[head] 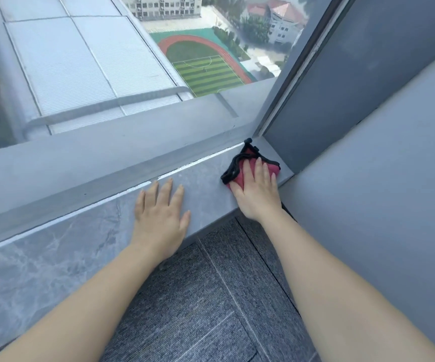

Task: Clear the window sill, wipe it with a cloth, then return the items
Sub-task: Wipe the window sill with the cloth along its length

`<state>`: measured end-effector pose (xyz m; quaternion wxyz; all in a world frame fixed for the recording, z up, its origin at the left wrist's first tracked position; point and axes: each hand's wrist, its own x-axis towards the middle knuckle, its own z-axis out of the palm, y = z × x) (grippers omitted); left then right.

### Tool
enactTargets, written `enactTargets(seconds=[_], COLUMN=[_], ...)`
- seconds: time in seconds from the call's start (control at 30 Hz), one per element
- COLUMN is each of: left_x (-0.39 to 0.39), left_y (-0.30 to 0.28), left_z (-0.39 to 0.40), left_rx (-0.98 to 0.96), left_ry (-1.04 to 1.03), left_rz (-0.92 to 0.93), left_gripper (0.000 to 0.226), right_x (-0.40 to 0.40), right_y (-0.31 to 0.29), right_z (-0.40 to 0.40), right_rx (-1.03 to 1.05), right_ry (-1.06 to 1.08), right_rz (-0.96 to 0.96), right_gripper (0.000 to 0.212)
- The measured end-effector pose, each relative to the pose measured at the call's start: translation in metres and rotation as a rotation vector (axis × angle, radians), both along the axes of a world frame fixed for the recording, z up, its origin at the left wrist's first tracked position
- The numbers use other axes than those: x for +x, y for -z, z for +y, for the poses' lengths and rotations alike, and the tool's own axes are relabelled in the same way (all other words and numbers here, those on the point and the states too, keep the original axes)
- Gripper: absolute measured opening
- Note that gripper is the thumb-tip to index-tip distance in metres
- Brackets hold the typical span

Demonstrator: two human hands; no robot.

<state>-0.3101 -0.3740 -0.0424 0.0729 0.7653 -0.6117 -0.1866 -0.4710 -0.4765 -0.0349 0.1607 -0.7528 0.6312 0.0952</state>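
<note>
The grey marble window sill (54,246) runs from lower left to the right corner. A red cloth with black trim (240,165) lies bunched at the sill's far right end, against the corner. My right hand (257,190) presses flat on top of the cloth, fingers spread. My left hand (160,212) rests palm down on the bare sill a little to the left, fingers apart, holding nothing. No other items stand on the visible sill.
The window glass (106,61) rises right behind the sill, with a grey frame strip (80,189) along its base. A grey wall (380,178) closes the right side. Grey carpet tiles (211,296) cover the floor below the sill's edge.
</note>
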Motion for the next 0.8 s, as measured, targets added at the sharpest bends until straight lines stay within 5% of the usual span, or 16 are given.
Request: enactTargets(seconds=[0.17, 0.43, 0.63, 0.8], left_x=[-0.001, -0.004, -0.005, -0.005], left_y=[0.007, 0.01, 0.006, 0.005], left_z=[0.002, -0.002, -0.001, -0.002], left_rx=[-0.051, -0.041, 0.001, -0.002], left_ry=[-0.002, -0.04, -0.055, -0.053], left_rz=[-0.06, -0.089, -0.079, -0.09], left_gripper=[0.078, 0.09, 0.071, 0.085], right_x=[0.018, 0.008, -0.016, -0.052], right_y=[0.01, 0.009, -0.004, 0.001], right_z=[-0.031, -0.016, -0.005, -0.003], right_rx=[-0.092, -0.11, -0.021, -0.08], right_ry=[0.128, -0.331, -0.447, -0.33], right_rz=[-0.014, -0.102, -0.177, -0.06], right_gripper=[0.07, 0.061, 0.056, 0.057])
